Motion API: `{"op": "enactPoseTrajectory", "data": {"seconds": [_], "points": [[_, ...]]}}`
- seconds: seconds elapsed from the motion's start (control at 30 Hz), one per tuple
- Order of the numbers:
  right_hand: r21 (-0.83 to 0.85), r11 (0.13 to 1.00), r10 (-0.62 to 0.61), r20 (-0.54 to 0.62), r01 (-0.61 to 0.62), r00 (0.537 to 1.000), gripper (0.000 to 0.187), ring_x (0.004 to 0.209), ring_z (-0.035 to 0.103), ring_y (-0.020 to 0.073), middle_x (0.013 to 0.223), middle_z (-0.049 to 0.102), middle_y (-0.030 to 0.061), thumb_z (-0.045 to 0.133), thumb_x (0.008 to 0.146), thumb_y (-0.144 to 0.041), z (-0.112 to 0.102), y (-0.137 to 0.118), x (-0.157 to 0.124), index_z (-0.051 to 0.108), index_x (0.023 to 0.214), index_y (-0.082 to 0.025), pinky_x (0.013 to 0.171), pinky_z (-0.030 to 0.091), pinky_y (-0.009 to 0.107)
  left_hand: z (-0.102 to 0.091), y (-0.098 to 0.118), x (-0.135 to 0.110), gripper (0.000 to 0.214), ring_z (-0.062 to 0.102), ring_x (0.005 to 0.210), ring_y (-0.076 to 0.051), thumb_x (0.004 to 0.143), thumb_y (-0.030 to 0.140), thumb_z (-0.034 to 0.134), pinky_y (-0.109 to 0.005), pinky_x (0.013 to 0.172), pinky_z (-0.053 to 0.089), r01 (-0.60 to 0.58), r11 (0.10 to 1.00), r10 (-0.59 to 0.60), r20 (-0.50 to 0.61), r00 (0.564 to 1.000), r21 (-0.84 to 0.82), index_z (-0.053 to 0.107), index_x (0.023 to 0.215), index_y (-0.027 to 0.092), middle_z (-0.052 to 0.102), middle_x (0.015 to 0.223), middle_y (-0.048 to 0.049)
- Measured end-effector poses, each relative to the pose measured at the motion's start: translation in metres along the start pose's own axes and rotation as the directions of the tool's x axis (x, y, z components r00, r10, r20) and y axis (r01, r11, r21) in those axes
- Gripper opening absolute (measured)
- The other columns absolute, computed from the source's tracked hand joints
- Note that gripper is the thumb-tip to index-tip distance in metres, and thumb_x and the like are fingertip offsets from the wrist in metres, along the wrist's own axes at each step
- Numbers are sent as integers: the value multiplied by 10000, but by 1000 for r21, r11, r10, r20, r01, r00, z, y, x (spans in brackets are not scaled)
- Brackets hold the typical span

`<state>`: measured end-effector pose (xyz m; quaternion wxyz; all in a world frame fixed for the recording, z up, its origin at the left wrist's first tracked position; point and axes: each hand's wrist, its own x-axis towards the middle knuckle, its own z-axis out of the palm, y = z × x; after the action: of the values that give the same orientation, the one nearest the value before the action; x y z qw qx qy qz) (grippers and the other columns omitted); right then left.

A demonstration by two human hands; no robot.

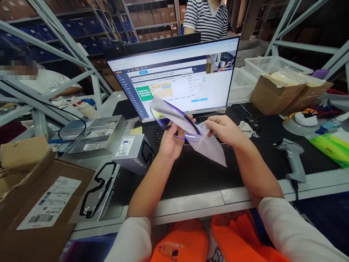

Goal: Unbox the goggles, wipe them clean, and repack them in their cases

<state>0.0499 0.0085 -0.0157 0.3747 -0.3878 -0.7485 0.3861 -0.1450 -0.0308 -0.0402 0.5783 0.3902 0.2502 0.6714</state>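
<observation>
In front of the monitor (177,83), a pair of dark-framed glasses with a purple, mirror-like lens (192,138) is held up. My left hand (173,140) grips them from the left, fingers partly hidden behind. A thin white sheet (214,153), cloth or tissue, drapes over and under the glasses. My right hand (222,127) pinches its edge between thumb and fingers. Left of my left hand, a small grey box (131,153) with a label stands on the black mat. Beside it is a grey sleeve printed with a black glasses outline (99,189).
A brown carton (32,218) and a grey tray (95,140) are on the left. To the right are a barcode scanner (293,160), a green tissue pack (334,145), cardboard boxes (278,94) and white baskets (278,63). A person in a striped shirt (205,18) stands behind the monitor.
</observation>
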Motion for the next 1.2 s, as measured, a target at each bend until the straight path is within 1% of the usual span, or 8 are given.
{"op": "enactPoseTrajectory", "data": {"seconds": [0.17,0.33,0.4,0.57,0.73,0.9,1.07,1.2], "points": [[86,996,-21,104,12,994,359,646,553,150,644,623,21,530,888,-436,-1,-5,-2,560,635,-184,640,397,281,-7,-6,6,477,735,990,-244,663,488,912,-391,897,590,-70,997,74,-90,993,40,704,995,216,769,1066,-54],[98,994,-65,79,57,995,364,673,529,145,669,604,16,520,908,-430,0,-5,-2,555,647,-180,676,391,282,-4,-4,4,471,735,1061,-288,670,458,896,-442,950,579,-5,1000,5,-61,998,5,685,1015,215,772,1076,-64],[90,993,-80,107,71,991,369,684,523,146,683,593,15,524,920,-439,1,-4,-2,563,662,-177,680,386,281,0,-3,2,490,732,1083,-301,665,476,888,-442,962,577,23,999,-24,-44,999,-28,689,1030,217,773,1086,-65],[68,996,-67,224,53,972,350,704,540,154,719,615,19,531,929,-437,1,-1,-3,587,705,-174,677,378,280,2,-4,4,475,748,975,-252,666,448,877,-367,885,589,33,996,-44,-136,990,-86,679,1024,209,772,985,-39],[33,997,-79,200,74,977,332,723,550,158,744,631,20,527,955,-417,2,1,-2,604,741,-175,689,376,279,-6,-9,5,383,720,950,-209,678,384,881,-329,867,559,-67,997,70,-129,989,32,647,929,216,735,967,-18],[46,994,-110,206,103,972,369,735,558,161,745,629,22,526,979,-448,3,2,0,594,739,-175,700,376,278,-8,-12,2,430,698,986,-211,669,412,904,-349,910,534,-48,995,54,-58,997,90,644,955,224,710,1019,-24],[35,996,-86,187,80,979,356,730,559,163,751,638,23,535,976,-438,2,-1,-3,598,743,-176,690,365,284,-8,-11,3,461,691,912,-188,653,400,925,-342,884,533,-37,996,45,-95,994,80,655,985,228,699,943,-11],[-5,997,-70,105,71,992,359,699,537,152,736,635,17,537,972,-441,5,-3,-4,595,734,-177,671,355,282,-6,-9,2,455,665,844,-128,601,336,962,-275,852,518,-96,991,107,-119,987,97,680,937,214,684,906,12]]}}
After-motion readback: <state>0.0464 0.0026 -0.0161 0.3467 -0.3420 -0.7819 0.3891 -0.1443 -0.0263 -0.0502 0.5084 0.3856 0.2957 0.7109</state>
